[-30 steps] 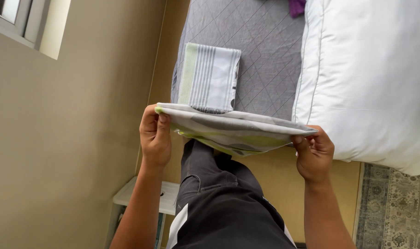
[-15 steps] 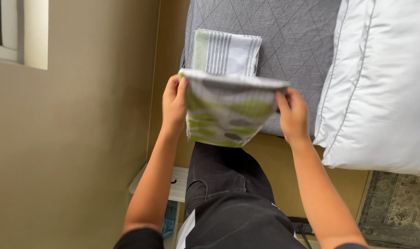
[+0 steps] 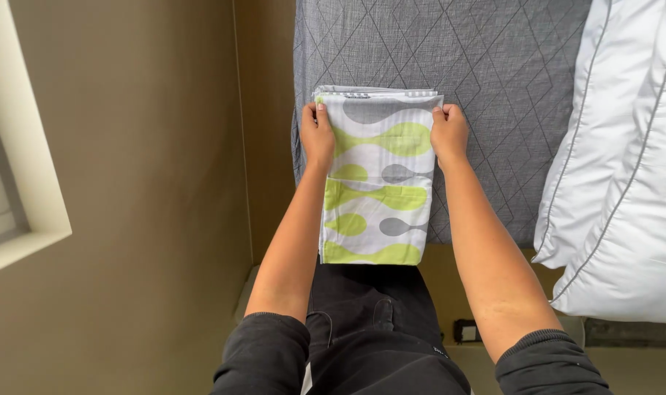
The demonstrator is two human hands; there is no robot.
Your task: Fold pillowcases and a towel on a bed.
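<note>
Both hands hold a folded cloth [image 3: 377, 183] in a pinching grip at its far corners, left hand [image 3: 317, 136] on one edge, right hand [image 3: 449, 134] on the other. The cloth lies flat on the grey bed [image 3: 509, 88], over a striped folded cloth [image 3: 377, 92]. A white pillow [image 3: 626, 161] lies beside it.

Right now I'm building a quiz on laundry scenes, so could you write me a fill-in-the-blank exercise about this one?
1. The folded cloth is patterned in white, grey and ____.
2. The left hand and right hand each hold one ____ of the cloth.
3. The cloth lies on a quilted ____ bedspread.
4. To the right lies a white ____.

Missing words: green; side; grey; pillow
</note>
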